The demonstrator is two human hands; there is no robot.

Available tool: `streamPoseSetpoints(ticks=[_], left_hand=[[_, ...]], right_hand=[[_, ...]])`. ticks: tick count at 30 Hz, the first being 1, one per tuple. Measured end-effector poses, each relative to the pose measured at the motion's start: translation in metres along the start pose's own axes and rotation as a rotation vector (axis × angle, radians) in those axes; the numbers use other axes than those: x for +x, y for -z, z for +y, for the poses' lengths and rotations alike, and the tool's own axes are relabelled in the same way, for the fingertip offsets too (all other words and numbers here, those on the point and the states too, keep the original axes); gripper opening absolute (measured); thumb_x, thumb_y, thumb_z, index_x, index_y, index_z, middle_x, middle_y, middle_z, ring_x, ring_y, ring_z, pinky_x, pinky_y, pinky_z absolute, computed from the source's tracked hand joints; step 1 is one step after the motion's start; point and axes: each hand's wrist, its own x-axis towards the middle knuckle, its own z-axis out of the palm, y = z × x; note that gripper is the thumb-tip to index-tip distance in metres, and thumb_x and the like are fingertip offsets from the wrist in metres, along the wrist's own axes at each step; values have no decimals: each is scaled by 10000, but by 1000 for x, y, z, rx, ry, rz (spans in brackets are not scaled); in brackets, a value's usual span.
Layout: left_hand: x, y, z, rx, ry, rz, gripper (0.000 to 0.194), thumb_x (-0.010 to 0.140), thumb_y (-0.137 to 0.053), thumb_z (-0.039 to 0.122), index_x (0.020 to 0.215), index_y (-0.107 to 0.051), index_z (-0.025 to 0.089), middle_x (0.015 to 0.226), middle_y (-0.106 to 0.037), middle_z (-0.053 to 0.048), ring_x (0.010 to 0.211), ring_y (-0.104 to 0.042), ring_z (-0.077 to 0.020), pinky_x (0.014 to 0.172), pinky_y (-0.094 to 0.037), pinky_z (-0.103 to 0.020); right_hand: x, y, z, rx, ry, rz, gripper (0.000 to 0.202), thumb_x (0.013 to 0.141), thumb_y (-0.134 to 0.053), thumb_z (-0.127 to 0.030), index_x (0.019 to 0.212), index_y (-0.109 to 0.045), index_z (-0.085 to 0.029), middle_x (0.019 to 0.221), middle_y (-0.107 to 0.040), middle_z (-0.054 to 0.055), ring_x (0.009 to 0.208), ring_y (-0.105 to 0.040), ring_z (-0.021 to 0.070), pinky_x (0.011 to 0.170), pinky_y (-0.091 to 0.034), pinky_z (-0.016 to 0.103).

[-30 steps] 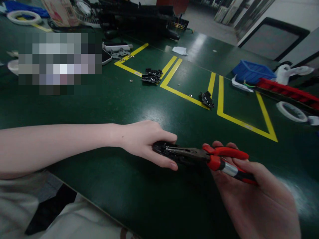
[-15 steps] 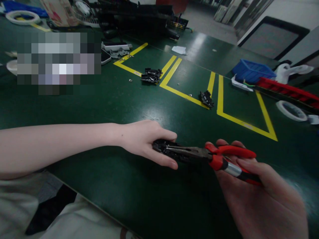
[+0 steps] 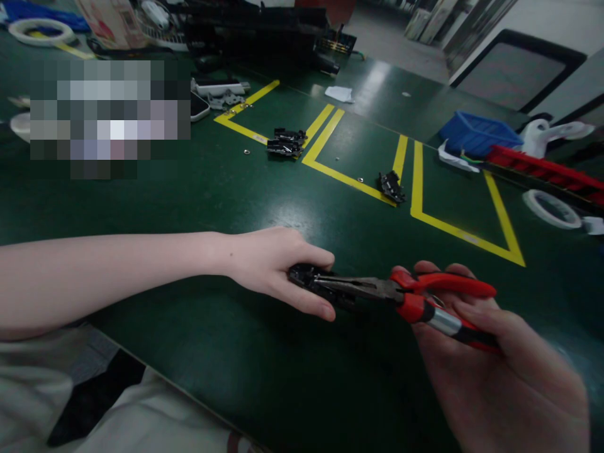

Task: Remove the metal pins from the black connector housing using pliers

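Between its thumb and fingers, my left hand [image 3: 278, 261] grips a small black part [image 3: 306, 275] low over the green table [image 3: 198, 352]. My right hand [image 3: 495, 352] holds long-nose pliers [image 3: 438, 314] with red and black handles. The pliers' jaws point left and lie over the black part; whether they pinch it is too dark to tell. Two similar black parts [image 3: 286, 143] lie together by a yellow tape corner, and another black part [image 3: 391, 187] sits on the tape farther right.
A blue bin [image 3: 479, 133], a red rack [image 3: 547, 170] and a white tape roll [image 3: 552, 209] stand at the right. Large black equipment [image 3: 255, 38] fills the back. Small metal nuts [image 3: 360, 180] dot the table, and a phone [image 3: 199, 107] lies at upper left.
The handles of the pliers have spread slightly, and my right hand has shifted a little to the right. My left hand is nearly unmoved.
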Motion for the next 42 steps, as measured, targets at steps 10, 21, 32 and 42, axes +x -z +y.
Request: streamPoseSetpoints(ticks=[10, 21, 32, 42], left_hand=[[0, -1, 0, 13, -5, 3, 430, 862, -636, 616, 783, -540, 204, 625, -513, 40, 581, -477, -126, 544, -323, -236], [0, 2, -1, 9, -29, -17, 443, 880, -610, 630, 789, -530, 204, 624, -506, 42, 580, -467, -126, 541, -308, -233], [0, -1, -1, 50, -19, 5, 428, 872, -623, 618, 807, -531, 206, 635, -524, 42, 586, -491, -123, 543, -327, -224], [0, -2, -1, 49, -23, 19, 420, 855, -657, 605, 802, -527, 210, 620, -516, 49, 569, -491, -122, 525, -321, -228]], right_hand=[[0, 1, 2, 1, -31, 34, 501, 417, -869, -309, 892, -720, -246, 1020, -748, 15, 1051, -704, 279, 821, -639, 365], [0, -2, 1, 17, -59, 60, 511, 391, -853, -259, 887, -733, -236, 1032, -755, 25, 1039, -713, 277, 742, -646, 297], [1, 1, 3, -22, -54, 41, 513, 428, -847, -297, 921, -720, -233, 1024, -752, 26, 1049, -713, 298, 813, -644, 384], [0, -3, -3, 17, -76, 109, 548, 363, -838, -252, 901, -736, -214, 1069, -754, 53, 1048, -717, 281, 751, -649, 285]])
